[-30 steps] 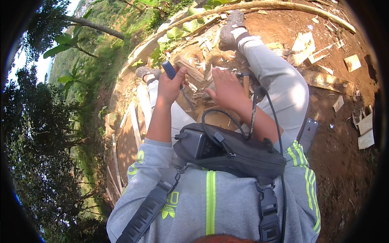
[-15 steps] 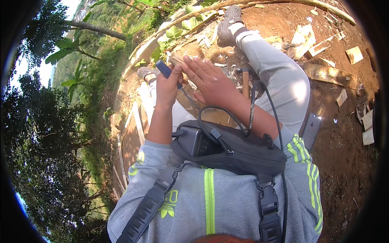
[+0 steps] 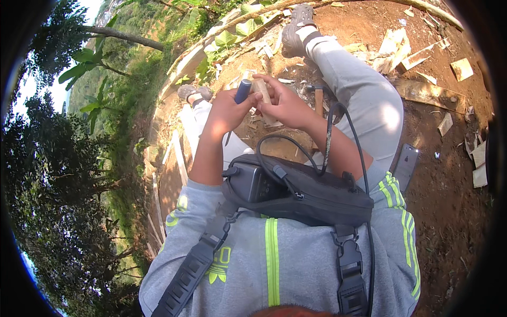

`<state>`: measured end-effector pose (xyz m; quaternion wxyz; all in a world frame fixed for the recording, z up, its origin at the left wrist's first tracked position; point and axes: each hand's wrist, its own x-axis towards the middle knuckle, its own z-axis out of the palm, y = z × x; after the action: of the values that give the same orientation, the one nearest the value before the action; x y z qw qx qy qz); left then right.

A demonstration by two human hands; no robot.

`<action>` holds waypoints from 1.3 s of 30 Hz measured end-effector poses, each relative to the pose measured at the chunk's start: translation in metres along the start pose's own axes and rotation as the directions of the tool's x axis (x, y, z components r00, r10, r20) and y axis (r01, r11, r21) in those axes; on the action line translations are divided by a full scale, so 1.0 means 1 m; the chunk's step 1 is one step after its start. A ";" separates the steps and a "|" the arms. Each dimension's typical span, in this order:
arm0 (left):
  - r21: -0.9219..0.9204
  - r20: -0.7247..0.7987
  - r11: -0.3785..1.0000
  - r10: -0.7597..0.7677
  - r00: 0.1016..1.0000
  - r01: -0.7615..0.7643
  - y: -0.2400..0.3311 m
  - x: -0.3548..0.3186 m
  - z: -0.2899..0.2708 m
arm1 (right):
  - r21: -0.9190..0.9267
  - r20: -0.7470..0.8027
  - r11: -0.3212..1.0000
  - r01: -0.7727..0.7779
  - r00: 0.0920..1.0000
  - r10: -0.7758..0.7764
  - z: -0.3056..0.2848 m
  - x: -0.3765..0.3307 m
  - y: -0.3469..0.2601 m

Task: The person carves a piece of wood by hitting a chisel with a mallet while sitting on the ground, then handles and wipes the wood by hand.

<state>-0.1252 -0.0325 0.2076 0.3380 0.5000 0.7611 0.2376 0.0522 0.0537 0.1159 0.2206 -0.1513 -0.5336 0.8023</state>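
My left hand (image 3: 227,112) is closed around the blue handle (image 3: 243,91) of a tool. A thin dark shaft sticks out below that fist; its kind I cannot make out. Close on its right, my right hand (image 3: 288,105) grips a small pale wood block (image 3: 261,91) between thumb and fingers. The block stands tilted beside the blue handle, and my left thumb reaches toward its lower part. Past my right wrist, a hammer (image 3: 319,100) with a wooden handle lies on the ground between my legs.
Wood chips and offcuts (image 3: 393,50) litter the brown soil ahead and right. A plank (image 3: 429,96) lies beyond my right knee, a phone (image 3: 406,165) beside my right thigh. A black bag (image 3: 317,193) with looping cables hangs at my chest. Green slope (image 3: 132,95) drops away left.
My right hand has turned from lying flat-fingered over the wood to pinching the block, now more upright. My left hand and the blue-handled tool have shifted right and tilted the other way.
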 end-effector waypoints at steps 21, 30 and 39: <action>-0.112 0.011 0.991 -0.066 0.998 0.067 -0.006 -0.018 -0.011 | 0.178 -0.342 0.979 -0.102 0.926 0.159 -0.046 0.000 -0.007; -0.048 0.025 0.999 -0.022 0.999 0.024 -0.008 -0.017 0.001 | 0.575 -0.355 0.818 -0.009 0.898 0.259 -0.043 -0.004 -0.033; 0.055 0.136 0.992 0.106 0.985 -0.114 0.001 -0.012 0.027 | 0.592 -0.310 0.798 0.115 0.946 0.093 -0.050 -0.008 -0.032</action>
<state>-0.1010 -0.0420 0.1941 0.3585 0.5662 0.7153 0.1981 0.0890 0.0996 0.1262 0.3461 -0.1995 -0.2081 0.8928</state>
